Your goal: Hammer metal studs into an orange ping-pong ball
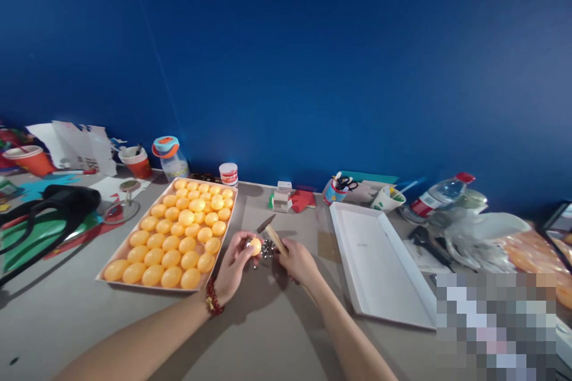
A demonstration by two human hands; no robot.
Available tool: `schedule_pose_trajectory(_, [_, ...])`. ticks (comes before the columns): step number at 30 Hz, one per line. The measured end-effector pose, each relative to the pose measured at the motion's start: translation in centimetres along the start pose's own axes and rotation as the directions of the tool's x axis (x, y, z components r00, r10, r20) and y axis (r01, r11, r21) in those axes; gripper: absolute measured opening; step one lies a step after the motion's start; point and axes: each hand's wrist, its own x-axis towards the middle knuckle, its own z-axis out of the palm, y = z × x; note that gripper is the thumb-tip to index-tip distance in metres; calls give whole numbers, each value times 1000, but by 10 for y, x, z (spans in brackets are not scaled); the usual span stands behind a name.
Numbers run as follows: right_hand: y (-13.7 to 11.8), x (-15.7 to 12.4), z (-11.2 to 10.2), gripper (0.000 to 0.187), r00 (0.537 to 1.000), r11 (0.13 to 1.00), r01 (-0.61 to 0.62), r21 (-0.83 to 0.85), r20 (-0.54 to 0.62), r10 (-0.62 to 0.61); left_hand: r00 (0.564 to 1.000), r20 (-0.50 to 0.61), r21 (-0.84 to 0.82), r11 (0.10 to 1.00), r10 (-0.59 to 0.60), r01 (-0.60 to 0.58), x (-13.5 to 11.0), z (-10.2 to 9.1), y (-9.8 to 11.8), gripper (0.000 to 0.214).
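Observation:
My left hand (233, 265) pinches a small orange ball (255, 246) just above the grey table, fingers closed around it. My right hand (298, 261) grips a knife with a wooden handle (275, 238), its dark blade pointing up and left. Between the two hands lies a small pile of shiny metal bits (268, 247). To the left of my left hand stands a shallow tray (108, 278) filled with several rows of orange balls (179, 232).
An empty white tray (379, 262) lies to the right. Along the blue wall stand cups, a small jar (229, 173), a lidded bottle (170, 158), a pen cup with scissors (337, 189) and a water bottle (440, 193). A black bag (62, 202) and coloured paper sit at far left.

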Motion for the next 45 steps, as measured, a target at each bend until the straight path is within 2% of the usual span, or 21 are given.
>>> schedule_pose_trajectory(7, [1,-1,-2,1,1000,999,-13,48,-1,13,995,96,39,999,19,-23,-4,0,5,31])
schedule_pose_trajectory(18, [8,-1,-4,11,999,979,32,201,-1,-33,988,139,63,995,67,-76,-2,-1,2,28])
schedule_pose_trajectory(21, [5,-3,-7,11,999,967,46,252,-11,-45,992,121,58,998,26,-33,-3,-1,2,36])
schedule_pose_trajectory(24, [-2,-8,-11,14,1000,939,10,343,17,-17,993,120,30,1000,-9,5,-5,0,2,37])
schedule_pose_trajectory(28, [-16,-20,-14,26,995,840,-71,538,100,20,975,215,12,998,50,-54,-7,1,4,29])
schedule_pose_trajectory(33, [-34,-38,-18,37,976,640,-103,761,201,-82,920,332,-41,978,207,-205,-4,-2,2,28])
schedule_pose_trajectory(38, [-36,-49,-20,30,963,496,-138,858,234,-137,931,347,-78,993,113,-92,-3,-4,2,32])
schedule_pose_trajectory(42, [-28,-51,-14,27,971,435,-123,892,200,-134,922,383,-145,989,51,6,-5,-1,4,39])
schedule_pose_trajectory(45, [-24,-50,-9,24,972,400,-106,910,180,-153,909,413,-163,986,49,21,-5,3,7,35])
